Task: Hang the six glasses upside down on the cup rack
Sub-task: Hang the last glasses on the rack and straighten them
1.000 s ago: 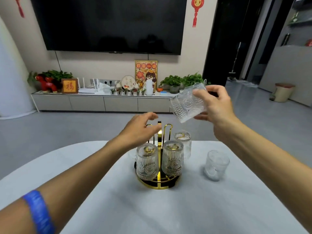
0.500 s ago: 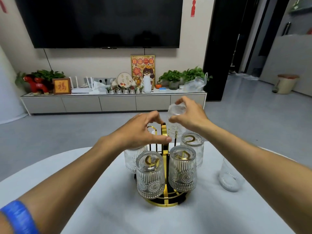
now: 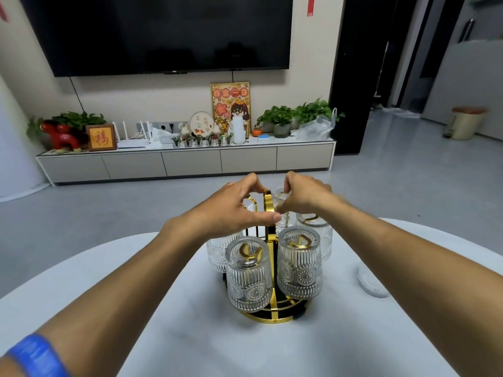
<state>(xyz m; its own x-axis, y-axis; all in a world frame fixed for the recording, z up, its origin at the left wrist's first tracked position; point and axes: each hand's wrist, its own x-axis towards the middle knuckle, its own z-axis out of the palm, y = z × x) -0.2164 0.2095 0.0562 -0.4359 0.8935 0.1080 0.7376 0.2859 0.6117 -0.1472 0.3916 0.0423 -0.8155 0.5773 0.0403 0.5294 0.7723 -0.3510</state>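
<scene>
A gold and black cup rack (image 3: 273,315) stands on the white table (image 3: 299,349). Several ribbed glasses hang on it upside down: one at the front left (image 3: 249,278), one at the front right (image 3: 299,265), one at the left (image 3: 216,251) and one at the right (image 3: 324,235). My left hand (image 3: 234,208) pinches the rack's gold top handle (image 3: 268,198). My right hand (image 3: 304,194) holds an inverted glass (image 3: 280,197) over the rack's far side, just right of the handle. A last glass (image 3: 371,285) sits on the table at the right, mostly hidden by my right forearm.
The table's curved far edge runs behind the rack. Beyond it lie grey floor, a low TV cabinet (image 3: 187,161) with plants and ornaments, and a wall-mounted TV (image 3: 163,34). A bin (image 3: 466,123) stands far right.
My right hand has brought the glass down from high on the right to the rack's far side, turned upside down. My left hand has closed on the rack's handle. The view has tilted down and closer.
</scene>
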